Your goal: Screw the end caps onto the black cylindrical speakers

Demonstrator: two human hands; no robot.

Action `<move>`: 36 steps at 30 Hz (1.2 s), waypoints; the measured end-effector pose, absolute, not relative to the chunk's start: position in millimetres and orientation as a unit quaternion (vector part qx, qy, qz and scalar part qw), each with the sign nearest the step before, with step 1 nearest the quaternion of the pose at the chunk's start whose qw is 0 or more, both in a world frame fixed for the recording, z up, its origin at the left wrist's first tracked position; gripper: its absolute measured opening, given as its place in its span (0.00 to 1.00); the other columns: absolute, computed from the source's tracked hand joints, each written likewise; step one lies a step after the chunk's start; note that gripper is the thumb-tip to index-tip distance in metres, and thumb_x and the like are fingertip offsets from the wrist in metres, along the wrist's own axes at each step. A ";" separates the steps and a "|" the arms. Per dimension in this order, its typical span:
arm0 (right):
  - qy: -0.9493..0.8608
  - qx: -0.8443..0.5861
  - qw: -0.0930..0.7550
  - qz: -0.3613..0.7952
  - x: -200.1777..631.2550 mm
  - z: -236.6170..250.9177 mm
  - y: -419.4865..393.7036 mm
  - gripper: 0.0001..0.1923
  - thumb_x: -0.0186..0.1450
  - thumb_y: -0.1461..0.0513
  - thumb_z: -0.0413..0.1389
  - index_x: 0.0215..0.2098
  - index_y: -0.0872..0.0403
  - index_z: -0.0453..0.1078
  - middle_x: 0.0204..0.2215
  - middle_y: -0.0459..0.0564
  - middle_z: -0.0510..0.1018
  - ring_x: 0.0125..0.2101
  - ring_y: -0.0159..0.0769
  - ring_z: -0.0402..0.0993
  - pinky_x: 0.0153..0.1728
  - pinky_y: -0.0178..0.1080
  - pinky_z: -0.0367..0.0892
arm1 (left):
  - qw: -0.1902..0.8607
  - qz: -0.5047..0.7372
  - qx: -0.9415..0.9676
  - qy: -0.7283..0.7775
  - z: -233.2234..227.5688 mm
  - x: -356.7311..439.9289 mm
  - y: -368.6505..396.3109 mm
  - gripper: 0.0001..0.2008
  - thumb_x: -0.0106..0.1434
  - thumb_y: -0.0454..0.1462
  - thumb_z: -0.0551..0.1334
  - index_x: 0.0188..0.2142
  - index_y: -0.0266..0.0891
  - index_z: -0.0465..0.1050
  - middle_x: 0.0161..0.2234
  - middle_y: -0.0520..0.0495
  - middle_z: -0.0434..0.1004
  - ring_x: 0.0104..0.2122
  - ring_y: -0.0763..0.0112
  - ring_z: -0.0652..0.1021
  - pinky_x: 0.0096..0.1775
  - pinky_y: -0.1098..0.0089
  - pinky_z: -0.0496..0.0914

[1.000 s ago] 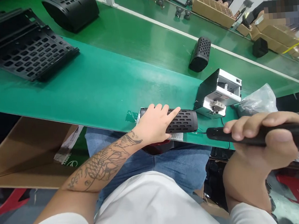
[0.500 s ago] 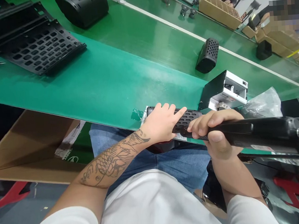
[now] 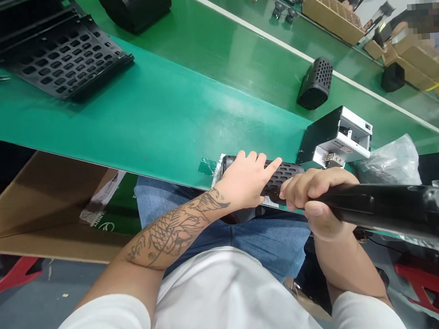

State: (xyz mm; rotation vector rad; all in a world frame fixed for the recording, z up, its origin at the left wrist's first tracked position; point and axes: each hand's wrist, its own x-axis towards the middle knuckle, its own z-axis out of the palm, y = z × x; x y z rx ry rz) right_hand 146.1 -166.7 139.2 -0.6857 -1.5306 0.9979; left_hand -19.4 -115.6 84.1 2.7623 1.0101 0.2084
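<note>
Your desk point(image 3: 133, 115) runs wide and green, with its near edge cutting across just above your lap, and most of its middle lies bare, so there is free room to the left of your hands. Far left on it lie the black slotted trays point(image 3: 57, 55), well apart from your work; a white strip marks the far edge, and beyond it another person's hands reach into a cardboard box point(image 3: 331, 9). A small perforated black housing point(image 3: 314, 83) stands alone past the middle, and a black-and-white metal unit point(image 3: 338, 137) sits just behind your hands, with a clear plastic bag point(image 3: 388, 161) beside it. The perforated black cylinder point(image 3: 280, 176) lies on its side right at the near edge, on a scrap of film. Your left hand point(image 3: 248, 180) rests over it, fingers spread and flat, pressing rather than wrapped around. Your right hand point(image 3: 318, 202) has its grip closed tight around the long black tool point(image 3: 391, 207), knuckles touching the cylinder's right end. Compared with a second ago, that hand and tool have come in from the right to meet the cylinder; the left hand has stayed put.
</note>
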 end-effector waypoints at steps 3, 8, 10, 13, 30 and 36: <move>-0.659 -0.290 0.551 0.423 148.0 134.4 -166.4 0.09 0.64 0.64 0.69 0.40 0.48 0.76 0.24 0.41 0.77 0.19 0.35 0.75 0.28 0.45 0.80 | 0.095 0.070 0.932 0.342 82.8 -19.4 -115.7 0.47 0.65 0.51 0.70 0.77 0.37 0.56 0.56 0.31 0.76 0.51 0.46 0.75 0.47 0.56 0.61; -0.648 -0.314 0.550 0.423 148.3 137.8 -173.2 0.10 0.64 0.64 0.70 0.42 0.48 0.77 0.25 0.42 0.79 0.23 0.37 0.78 0.30 0.46 0.81 | 0.091 0.065 0.931 0.346 83.3 -18.7 -115.8 0.48 0.64 0.51 0.70 0.77 0.35 0.56 0.56 0.32 0.76 0.51 0.45 0.76 0.47 0.55 0.62; -0.627 -0.324 0.576 0.411 151.2 147.7 -174.7 0.09 0.65 0.60 0.71 0.41 0.48 0.78 0.24 0.41 0.78 0.21 0.36 0.76 0.29 0.46 0.80 | 0.090 0.062 0.932 0.347 84.7 -18.2 -115.4 0.48 0.64 0.51 0.71 0.76 0.35 0.56 0.55 0.32 0.76 0.51 0.45 0.76 0.47 0.54 0.62; -0.595 -0.344 0.654 0.318 169.1 163.6 -166.9 0.08 0.63 0.59 0.71 0.37 0.49 0.77 0.21 0.40 0.77 0.17 0.35 0.73 0.24 0.44 0.78 | 0.085 0.060 0.932 0.346 86.3 -17.2 -114.6 0.48 0.63 0.50 0.71 0.76 0.36 0.57 0.53 0.33 0.77 0.49 0.46 0.76 0.47 0.55 0.63; -0.454 -0.539 0.708 0.038 278.0 133.8 -133.6 0.07 0.59 0.62 0.66 0.31 0.50 0.71 0.18 0.43 0.75 0.17 0.40 0.74 0.25 0.45 0.78 | 0.163 0.120 0.916 0.348 86.5 -49.7 -100.7 0.50 0.62 0.60 0.70 0.76 0.41 0.59 0.69 0.30 0.68 0.64 0.41 0.73 0.64 0.49 0.67; -0.452 -0.490 0.746 0.001 279.9 139.5 -126.6 0.06 0.58 0.63 0.64 0.32 0.50 0.71 0.17 0.43 0.76 0.17 0.39 0.73 0.24 0.44 0.78 | 0.303 0.231 0.865 0.325 39.5 -101.6 -97.5 0.58 0.57 0.50 0.77 0.78 0.42 0.48 0.77 0.32 0.55 0.76 0.43 0.61 0.75 0.46 0.61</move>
